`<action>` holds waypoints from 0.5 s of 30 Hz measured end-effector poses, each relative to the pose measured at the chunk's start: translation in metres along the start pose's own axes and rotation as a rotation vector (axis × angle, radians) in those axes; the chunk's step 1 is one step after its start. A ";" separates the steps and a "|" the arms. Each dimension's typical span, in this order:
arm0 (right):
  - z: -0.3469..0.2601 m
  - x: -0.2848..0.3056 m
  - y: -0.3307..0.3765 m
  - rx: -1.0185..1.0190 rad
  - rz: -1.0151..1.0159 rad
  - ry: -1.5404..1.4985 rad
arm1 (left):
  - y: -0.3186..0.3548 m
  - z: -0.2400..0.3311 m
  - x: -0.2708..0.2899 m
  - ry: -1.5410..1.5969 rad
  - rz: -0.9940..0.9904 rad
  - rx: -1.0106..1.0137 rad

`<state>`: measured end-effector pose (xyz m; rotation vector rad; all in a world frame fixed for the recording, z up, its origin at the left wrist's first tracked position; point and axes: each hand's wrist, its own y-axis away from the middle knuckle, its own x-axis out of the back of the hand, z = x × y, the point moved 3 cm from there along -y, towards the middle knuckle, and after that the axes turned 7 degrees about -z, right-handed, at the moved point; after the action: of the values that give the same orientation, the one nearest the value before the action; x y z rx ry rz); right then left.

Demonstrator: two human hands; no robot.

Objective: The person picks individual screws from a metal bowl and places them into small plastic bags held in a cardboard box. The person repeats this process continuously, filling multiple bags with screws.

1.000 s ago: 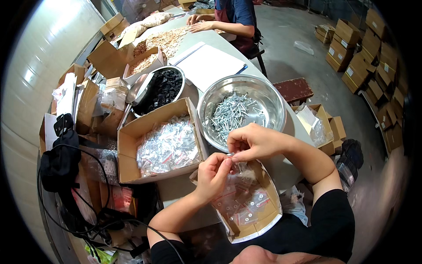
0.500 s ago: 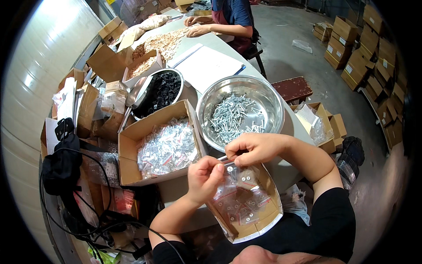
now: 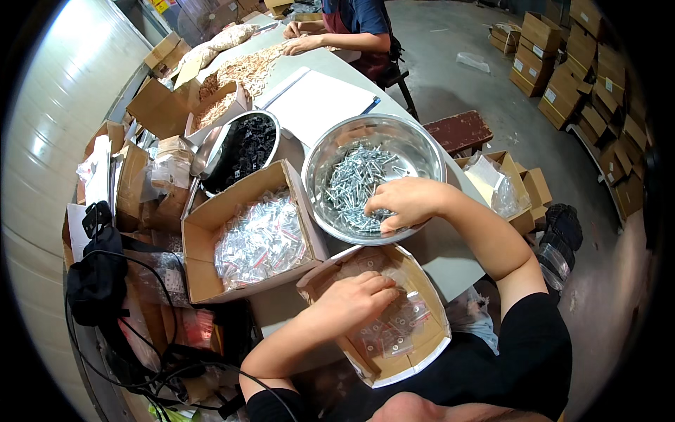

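My right hand (image 3: 406,202) reaches over the near side of a steel bowl (image 3: 429,158) of silvery screws (image 3: 357,179). Its thumb and index finger are spread apart, with the fingertips at the screws. My left hand (image 3: 358,295) hangs palm down over a shallow cardboard box (image 3: 429,330) near my lap. The left fingers are bent but not closed, and I see nothing held in them. Small clear zip bags (image 3: 397,327) with red strips and little round pieces inside lie in this box. Beside it, a bigger carton (image 3: 204,264) holds a heap of filled clear bags (image 3: 260,239).
Behind the carton stands a metal container of black parts (image 3: 249,148). White paper (image 3: 320,102) lies beyond the bowl, and wooden pieces (image 3: 246,70) are spread farther back. A co-worker's hands (image 3: 302,39) work there. Cables (image 3: 169,288) hang at left; a red-brown bench (image 3: 457,131) stands at right.
Both hands have let go of the small zip bag they pinched above the shallow box. My right hand has moved up into the bowl; my left has shifted right over the bags.
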<state>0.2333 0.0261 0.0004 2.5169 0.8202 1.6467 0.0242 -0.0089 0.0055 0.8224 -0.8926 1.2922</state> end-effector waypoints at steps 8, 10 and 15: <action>0.005 0.002 -0.005 0.019 0.008 -0.129 | -0.008 0.001 -0.022 -0.106 -0.117 0.109; 0.004 0.005 -0.005 0.026 0.007 -0.168 | -0.008 0.000 -0.022 -0.112 -0.110 0.102; 0.010 0.012 -0.001 0.032 0.029 -0.400 | -0.006 -0.010 -0.014 0.172 0.061 0.151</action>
<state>0.2454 0.0350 0.0060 2.7515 0.7701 1.0792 0.0306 -0.0069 -0.0118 0.7923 -0.6943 1.4738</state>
